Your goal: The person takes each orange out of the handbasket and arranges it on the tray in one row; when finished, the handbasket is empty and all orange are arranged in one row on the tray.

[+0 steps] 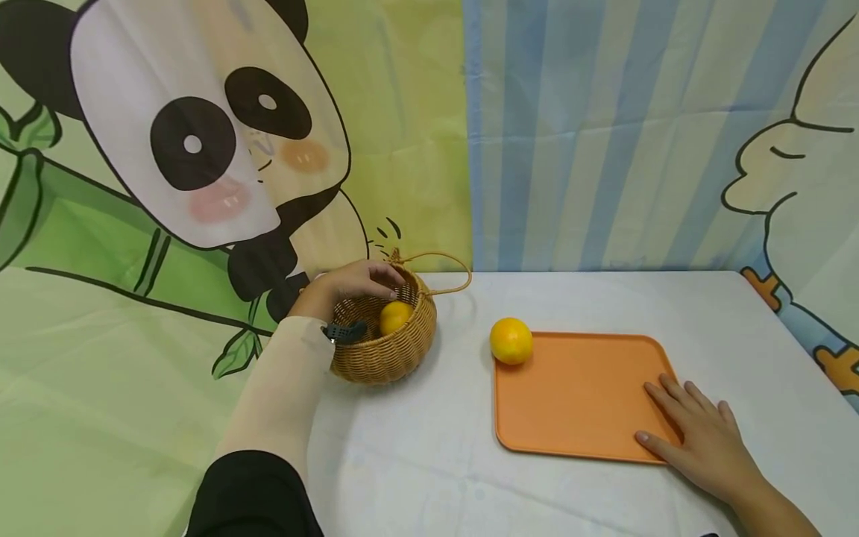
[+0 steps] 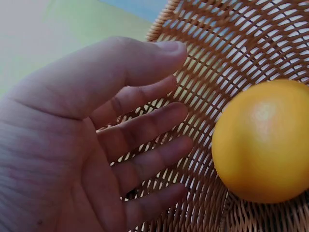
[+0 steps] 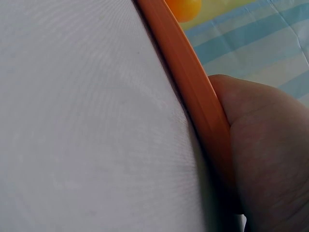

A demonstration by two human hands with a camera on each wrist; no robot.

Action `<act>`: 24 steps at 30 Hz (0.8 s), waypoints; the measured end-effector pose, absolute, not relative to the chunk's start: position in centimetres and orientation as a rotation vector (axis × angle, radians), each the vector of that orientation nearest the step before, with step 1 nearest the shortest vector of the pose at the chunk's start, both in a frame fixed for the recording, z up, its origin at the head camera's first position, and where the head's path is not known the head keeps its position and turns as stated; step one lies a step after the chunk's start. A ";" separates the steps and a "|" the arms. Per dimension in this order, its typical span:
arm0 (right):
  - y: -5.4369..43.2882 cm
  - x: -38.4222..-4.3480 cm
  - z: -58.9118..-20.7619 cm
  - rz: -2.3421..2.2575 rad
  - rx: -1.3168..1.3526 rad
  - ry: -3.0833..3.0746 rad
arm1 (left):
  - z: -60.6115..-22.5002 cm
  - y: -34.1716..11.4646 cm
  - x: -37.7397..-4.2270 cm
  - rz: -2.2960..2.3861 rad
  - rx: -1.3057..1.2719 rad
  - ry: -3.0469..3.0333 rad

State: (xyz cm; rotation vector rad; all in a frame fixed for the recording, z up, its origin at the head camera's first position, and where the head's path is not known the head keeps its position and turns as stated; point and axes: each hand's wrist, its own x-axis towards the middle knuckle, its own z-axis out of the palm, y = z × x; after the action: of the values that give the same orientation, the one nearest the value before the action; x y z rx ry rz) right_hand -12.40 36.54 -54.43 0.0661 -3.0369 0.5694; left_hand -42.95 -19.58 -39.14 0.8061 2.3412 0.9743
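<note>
My left hand [image 1: 359, 282] reaches into the mouth of a woven wicker basket [image 1: 385, 362], fingers loosely bent and holding nothing. An orange [image 2: 263, 142] lies inside the basket, a little apart from the fingertips in the left wrist view. A second orange [image 1: 511, 341] sits at the far left corner of a flat orange tray [image 1: 577, 395]. My right hand [image 1: 705, 440] rests with spread fingers on the tray's near right corner. In the right wrist view its thumb lies over the tray's rim [image 3: 193, 92].
A thin looped handle [image 1: 463, 272] sticks out from the basket's right side. White cloth covers the table [image 1: 416, 455]. Behind it hangs a printed curtain [image 1: 570, 134] with a panda and stripes, close to the table's far edge.
</note>
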 end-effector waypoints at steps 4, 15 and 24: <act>36.5 -12.5 -54.4 0.567 0.061 -3.047 | -39.8 -19.7 -43.7 0.899 0.803 2.309; 36.7 -12.6 -54.3 0.560 0.075 -3.041 | -40.1 -19.1 -43.1 0.919 0.488 2.027; 36.8 -12.6 -54.8 0.563 0.076 -3.025 | -40.4 -18.8 -43.1 0.931 0.384 1.928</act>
State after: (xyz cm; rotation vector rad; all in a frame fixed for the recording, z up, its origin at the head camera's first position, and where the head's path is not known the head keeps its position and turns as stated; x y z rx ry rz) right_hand -12.58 36.80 -54.76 0.0758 -3.0248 0.5625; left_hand -43.07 -18.75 -40.38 0.3839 1.9279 0.9311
